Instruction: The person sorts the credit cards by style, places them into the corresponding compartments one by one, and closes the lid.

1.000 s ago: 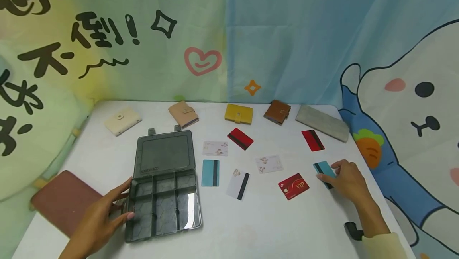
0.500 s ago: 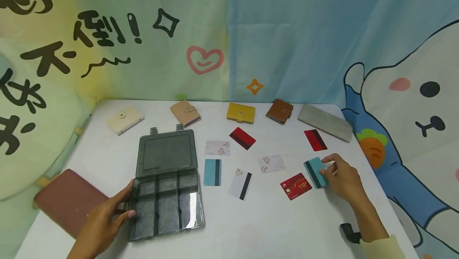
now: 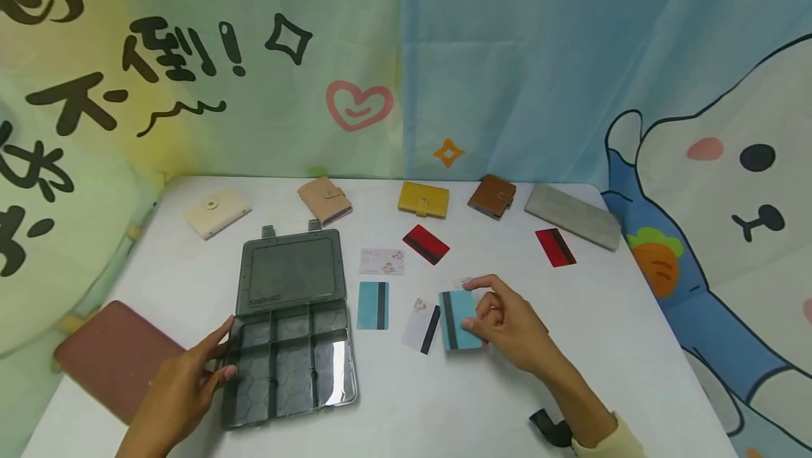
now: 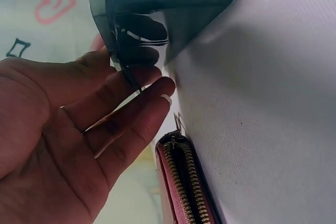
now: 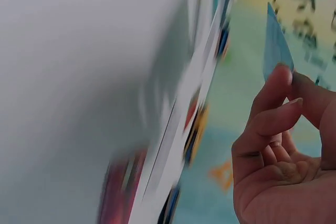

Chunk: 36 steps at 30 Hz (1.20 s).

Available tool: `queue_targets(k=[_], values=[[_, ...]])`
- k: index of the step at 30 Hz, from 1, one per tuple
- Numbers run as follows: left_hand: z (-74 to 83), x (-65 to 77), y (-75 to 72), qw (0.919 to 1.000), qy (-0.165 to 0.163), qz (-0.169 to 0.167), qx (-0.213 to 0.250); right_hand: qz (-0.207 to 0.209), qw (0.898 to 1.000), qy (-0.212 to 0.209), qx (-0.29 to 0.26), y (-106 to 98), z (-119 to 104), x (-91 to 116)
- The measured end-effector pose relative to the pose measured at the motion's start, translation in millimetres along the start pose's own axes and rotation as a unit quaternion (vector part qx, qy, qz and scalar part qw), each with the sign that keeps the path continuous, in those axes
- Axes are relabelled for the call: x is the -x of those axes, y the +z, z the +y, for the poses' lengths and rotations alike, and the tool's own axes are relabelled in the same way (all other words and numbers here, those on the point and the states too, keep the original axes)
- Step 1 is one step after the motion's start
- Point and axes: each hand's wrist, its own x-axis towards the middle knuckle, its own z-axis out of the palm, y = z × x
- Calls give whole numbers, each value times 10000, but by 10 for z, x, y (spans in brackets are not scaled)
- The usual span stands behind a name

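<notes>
Our right grip pinches the blue card over the bench's middle, long side toward the far edge; the box lies left of it, our left grip holding its side

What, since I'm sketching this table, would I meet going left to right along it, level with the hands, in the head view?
Maroon case, left hand, gray compartment box, flat blue card, striped white card, held blue card, right hand.
</notes>
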Motion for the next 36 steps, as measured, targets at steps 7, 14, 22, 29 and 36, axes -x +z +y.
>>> queue_targets(k=[7, 14, 22, 29, 36], values=[[-14, -4, 29, 9995, 195, 215, -96, -858, 9945, -179, -580, 690, -289, -103], [-17, 6, 63, 9995, 172, 272, -75, -1073, 9914, -688, -290, 1178, -522, -162], [25, 15, 48, 9995, 57, 265, -146, -412, 9884, -1277, 712, 1494, -661, -258], [30, 10, 44, 9998, 30, 180, -124, -75, 9663, -1715, 1920, 1623, -651, -312], [24, 18, 47, 9997, 0, 224, -134, -372, 9545, -1700, 2421, 1568, -622, -383]])
